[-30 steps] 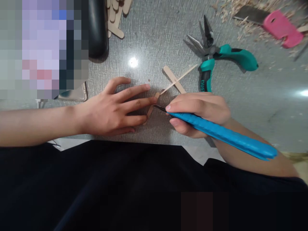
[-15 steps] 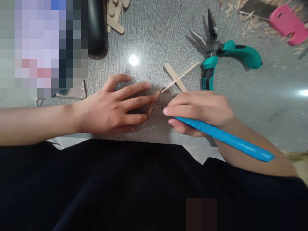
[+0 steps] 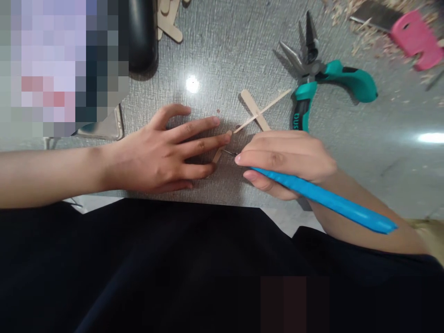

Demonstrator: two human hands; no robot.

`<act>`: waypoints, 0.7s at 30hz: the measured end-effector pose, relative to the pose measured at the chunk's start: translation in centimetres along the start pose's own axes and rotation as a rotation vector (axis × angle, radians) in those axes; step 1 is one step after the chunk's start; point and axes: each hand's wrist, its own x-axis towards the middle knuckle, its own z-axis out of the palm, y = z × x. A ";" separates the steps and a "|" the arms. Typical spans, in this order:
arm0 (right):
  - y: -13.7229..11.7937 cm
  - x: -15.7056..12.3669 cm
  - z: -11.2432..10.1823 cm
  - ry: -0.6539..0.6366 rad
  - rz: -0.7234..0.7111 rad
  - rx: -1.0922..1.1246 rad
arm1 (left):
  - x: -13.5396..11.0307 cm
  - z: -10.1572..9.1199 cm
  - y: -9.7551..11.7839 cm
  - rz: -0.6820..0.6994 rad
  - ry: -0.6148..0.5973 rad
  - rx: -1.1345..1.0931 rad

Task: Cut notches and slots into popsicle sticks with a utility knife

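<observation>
My left hand [image 3: 180, 152] lies flat with its fingers spread. Its middle and ring fingertips press a small wooden craft stick [image 3: 217, 156] against the table and cover most of it. Held like a pen in my right hand [image 3: 287, 157] is a craft knife [image 3: 322, 196] with a blue handle. Its thin metal tip points left and meets the stick's edge between those two fingertips. Just beyond my right hand, a thin wooden strip [image 3: 270, 105] lies across another craft stick [image 3: 250, 102].
Teal-handled pliers [image 3: 314, 69] lie spread beyond my right hand. At the far right, a pink-handled blade [image 3: 412, 34] sits among wood shavings [image 3: 367, 39]. More craft sticks [image 3: 169, 25] lie beside a black rounded object [image 3: 142, 37]. A phone-like object [image 3: 107, 125] is near my left wrist.
The left middle fingertip has slid slightly right over the craft stick's upper end, which is now hidden. The right hand keeps its grip on the knife, the tip still at the stick.
</observation>
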 end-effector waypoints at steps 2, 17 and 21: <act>0.1 0.2 -0.1 -0.008 -0.017 0.002 | 0.1 0.0 -0.1 0.029 0.025 0.059; 0.9 -0.5 -0.1 0.077 -0.012 0.075 | 0.3 -0.3 -0.5 -0.024 -0.077 -0.032; 0.8 -0.5 -0.1 0.054 0.002 0.054 | 0.1 -0.1 -0.6 -0.007 -0.069 -0.008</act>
